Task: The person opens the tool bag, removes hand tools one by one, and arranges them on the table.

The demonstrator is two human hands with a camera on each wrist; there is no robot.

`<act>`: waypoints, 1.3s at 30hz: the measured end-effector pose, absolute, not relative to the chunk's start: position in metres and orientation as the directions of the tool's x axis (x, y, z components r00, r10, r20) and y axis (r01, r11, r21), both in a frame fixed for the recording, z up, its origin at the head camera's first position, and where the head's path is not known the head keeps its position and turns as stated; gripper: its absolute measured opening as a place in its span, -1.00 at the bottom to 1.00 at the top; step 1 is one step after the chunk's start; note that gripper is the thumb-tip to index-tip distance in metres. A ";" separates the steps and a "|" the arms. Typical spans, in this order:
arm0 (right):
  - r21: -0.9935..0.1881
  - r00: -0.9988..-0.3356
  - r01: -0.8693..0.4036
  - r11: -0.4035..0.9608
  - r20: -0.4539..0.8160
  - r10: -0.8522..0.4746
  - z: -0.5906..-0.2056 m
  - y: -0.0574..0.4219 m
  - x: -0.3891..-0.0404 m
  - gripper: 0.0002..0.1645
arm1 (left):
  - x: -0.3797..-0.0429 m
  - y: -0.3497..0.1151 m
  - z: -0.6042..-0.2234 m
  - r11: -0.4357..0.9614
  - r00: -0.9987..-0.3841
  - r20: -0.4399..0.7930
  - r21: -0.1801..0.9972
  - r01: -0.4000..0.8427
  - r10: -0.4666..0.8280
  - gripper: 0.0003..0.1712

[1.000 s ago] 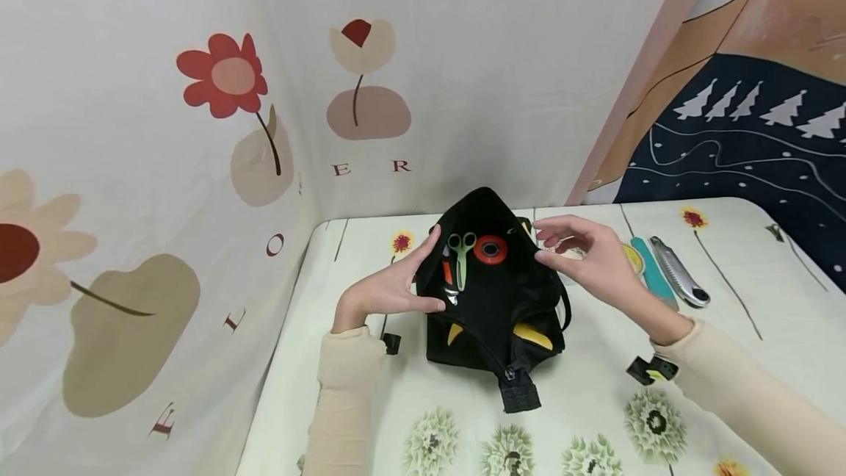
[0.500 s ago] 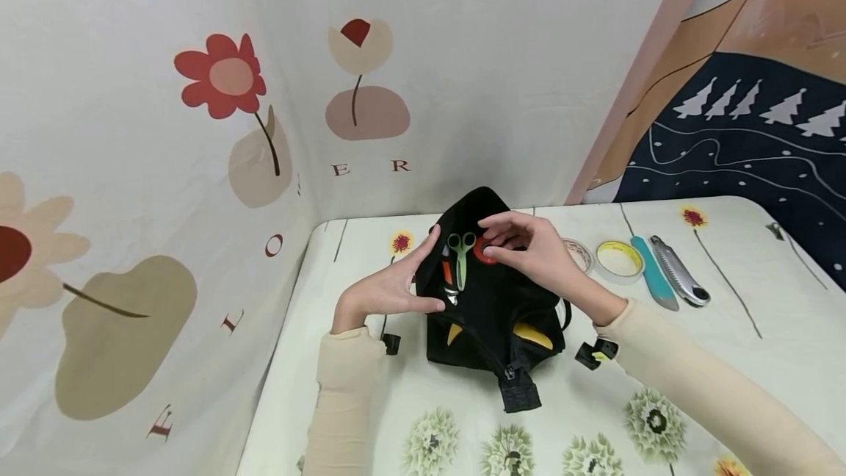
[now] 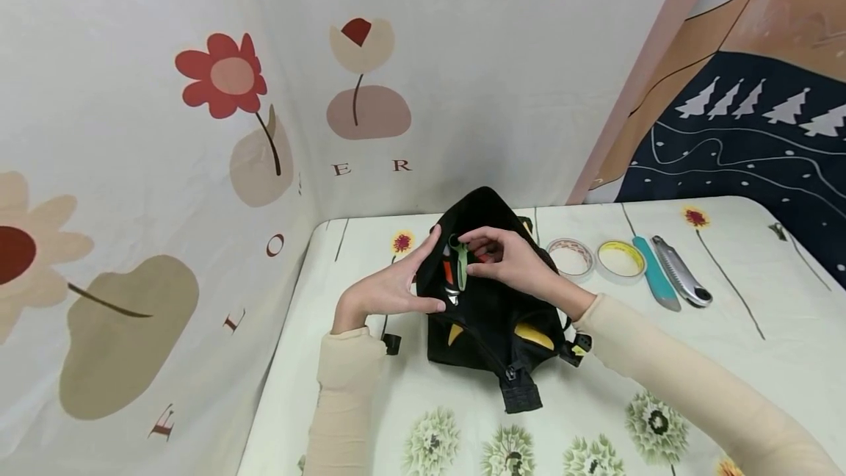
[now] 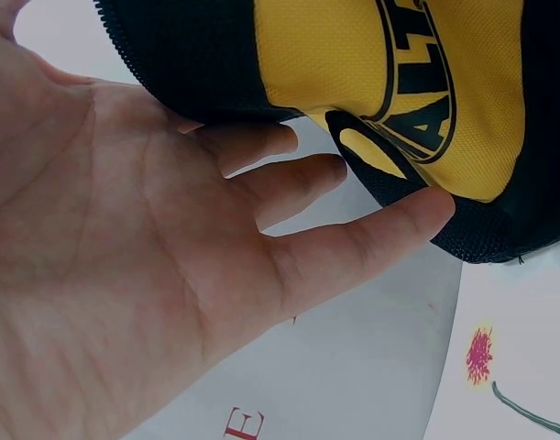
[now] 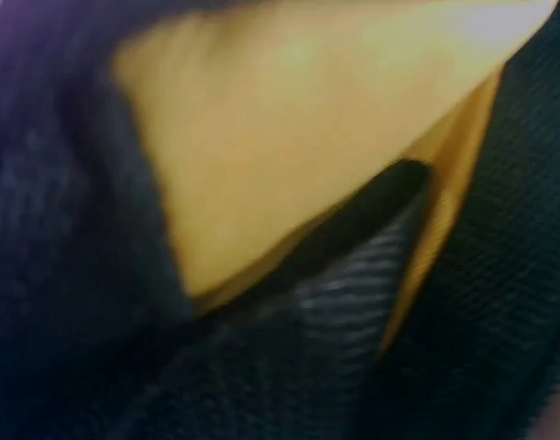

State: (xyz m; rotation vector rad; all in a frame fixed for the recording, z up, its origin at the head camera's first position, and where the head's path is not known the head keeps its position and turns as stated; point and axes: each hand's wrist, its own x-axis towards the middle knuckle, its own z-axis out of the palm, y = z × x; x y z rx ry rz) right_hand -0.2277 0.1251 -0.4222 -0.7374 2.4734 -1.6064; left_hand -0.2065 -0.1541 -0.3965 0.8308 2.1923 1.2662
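Observation:
A black tool bag [image 3: 489, 314] with yellow patches stands with its mouth open on the table. My left hand [image 3: 396, 289] spreads thumb and fingers at its left rim; in the left wrist view the fingers are extended against the black and yellow fabric. Inside the bag are green scissors [image 3: 462, 274] and an orange-and-black tool [image 3: 448, 272] with a shiny end. My right hand [image 3: 512, 261] is in the bag mouth, fingertips and thumb apart beside the scissors, partly covering a red tape roll [image 3: 485, 258]. The right wrist view shows only blurred bag fabric [image 5: 261, 165].
Right of the bag lie two tape rolls, one with a white core [image 3: 551, 255] and one with a yellow core [image 3: 603, 259]. Farther right are a turquoise knife [image 3: 656, 274] and a silver box cutter [image 3: 681, 270]. A patterned cloth wall [image 3: 502, 94] rises behind the table.
My right hand has moved left from the bag's right rim, over the red tape roll, to the scissors. The left hand has stayed at the left rim.

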 end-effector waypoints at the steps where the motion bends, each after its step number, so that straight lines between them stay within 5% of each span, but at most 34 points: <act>1: -0.883 -0.879 -0.331 0.334 0.159 -0.450 -0.424 0.124 -0.230 -0.42 | -0.206 -0.154 -0.396 0.389 -0.704 -0.098 0.882 0.265 0.703 0.39; 32: -0.839 -0.897 -0.254 0.480 0.018 -0.442 -0.473 0.132 -0.246 -0.23 | -0.205 -0.157 -0.396 0.395 -0.701 -0.098 0.877 0.275 0.706 0.39; 39: -0.801 -0.871 -0.330 0.500 0.054 -0.489 -0.476 0.134 -0.246 -0.22 | -0.206 -0.156 -0.396 0.403 -0.705 -0.103 0.873 0.274 0.702 0.40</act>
